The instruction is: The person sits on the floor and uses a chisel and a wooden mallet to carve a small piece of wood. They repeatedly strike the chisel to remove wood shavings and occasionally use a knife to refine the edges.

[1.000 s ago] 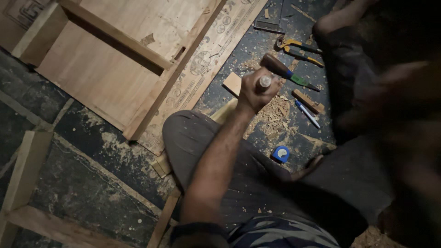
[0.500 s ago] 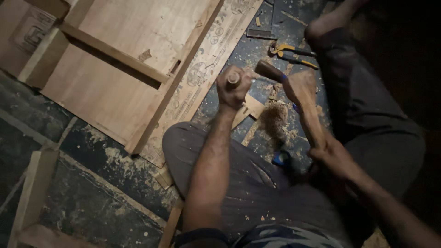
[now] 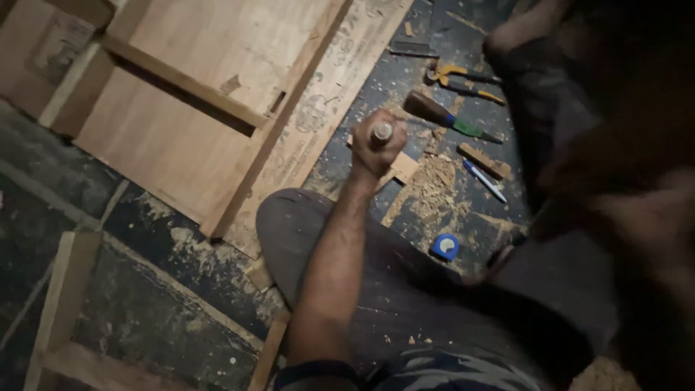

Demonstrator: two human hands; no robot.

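— Two hands were in plain sight half a second ago; now only the left hand shows sharply. Its grip is clamped round the handle of a chisel, the butt end poking up out of the fist.

— And the right?

— The right hand is a dark blur at the edge of view, off to the right of the fist. Whether its grip is closed on anything, I cannot tell. Half a second back it swung something wooden close beside the chisel; it has since pulled away.

— So a blow just landed?

— Likely, as a judgement. The fist has hardly moved and sits over the small wood block, with a heap of shavings just right of it.

— What else lies about?

— Beyond the fist, a hammer and pliers. To its right, a pen. Nearer the person, a blue tape measure on the floor. Left of the fist, a big wooden panel.
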